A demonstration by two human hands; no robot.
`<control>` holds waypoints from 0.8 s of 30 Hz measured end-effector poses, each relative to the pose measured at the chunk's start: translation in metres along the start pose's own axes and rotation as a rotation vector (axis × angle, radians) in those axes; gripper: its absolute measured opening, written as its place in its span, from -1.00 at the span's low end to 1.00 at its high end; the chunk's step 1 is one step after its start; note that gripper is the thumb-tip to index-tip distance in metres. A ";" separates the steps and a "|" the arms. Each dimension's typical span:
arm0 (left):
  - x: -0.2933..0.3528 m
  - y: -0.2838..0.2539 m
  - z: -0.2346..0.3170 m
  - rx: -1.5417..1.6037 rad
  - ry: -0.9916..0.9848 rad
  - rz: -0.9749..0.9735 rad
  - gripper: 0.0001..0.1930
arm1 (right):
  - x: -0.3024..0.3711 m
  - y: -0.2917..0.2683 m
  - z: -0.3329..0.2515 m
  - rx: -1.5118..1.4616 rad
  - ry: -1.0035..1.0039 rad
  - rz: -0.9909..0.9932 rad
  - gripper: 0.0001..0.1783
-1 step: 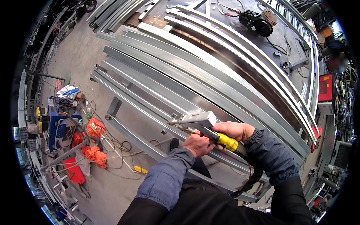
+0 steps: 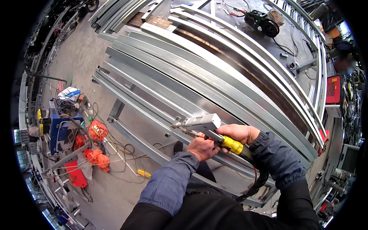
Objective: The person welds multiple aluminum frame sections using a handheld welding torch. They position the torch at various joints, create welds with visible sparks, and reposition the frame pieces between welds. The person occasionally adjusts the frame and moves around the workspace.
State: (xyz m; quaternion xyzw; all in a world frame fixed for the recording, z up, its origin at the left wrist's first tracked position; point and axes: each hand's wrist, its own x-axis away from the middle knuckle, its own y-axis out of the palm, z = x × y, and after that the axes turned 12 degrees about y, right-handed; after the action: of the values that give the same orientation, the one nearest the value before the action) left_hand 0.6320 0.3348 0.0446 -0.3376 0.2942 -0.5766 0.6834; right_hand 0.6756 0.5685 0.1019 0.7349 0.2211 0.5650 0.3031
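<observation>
1. Both hands are together on one tool, a handheld torch (image 2: pixel 201 123) with a grey box head, a yellow collar and a black hose trailing down to the right. The left hand (image 2: pixel 203 147) is clamped under its neck; the right hand (image 2: pixel 238 133) is clamped around the yellow-collared grip.
2. The torch nozzle points left, at or just above a near rail of the steel frame (image 2: pixel 161 96); contact cannot be told. No arc or glow shows at the tip.
3. Progress, judged: the frame's long curved galvanised rails lie assembled side by side, so fit-up looks done. Work sits at one joint near the near edge; finished seams are too small to make out, so what is left cannot be counted.
4. Near left, on the floor (image 2: pixel 76 50): a blue machine (image 2: pixel 61 128), orange rags (image 2: pixel 97 157), tangled cables.
5. Far right: an angle grinder (image 2: pixel 264 21) beyond the frame.
</observation>
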 end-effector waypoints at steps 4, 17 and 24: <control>0.000 0.014 -0.003 0.036 -0.046 -0.011 -0.75 | -0.003 -0.002 -0.006 -0.007 0.053 -0.018 -0.47; -0.009 0.006 -0.003 0.057 -0.040 -0.231 -0.65 | -0.005 -0.009 -0.009 0.022 0.080 -0.034 -0.44; -0.007 0.010 -0.006 0.061 -0.040 -0.256 -0.64 | -0.010 -0.011 -0.009 0.064 0.079 -0.043 -0.44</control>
State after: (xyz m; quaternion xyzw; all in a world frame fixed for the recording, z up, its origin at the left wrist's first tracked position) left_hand 0.6317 0.3421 0.0329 -0.3629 0.2172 -0.6608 0.6201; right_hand 0.6650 0.5718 0.0890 0.7164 0.2664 0.5796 0.2826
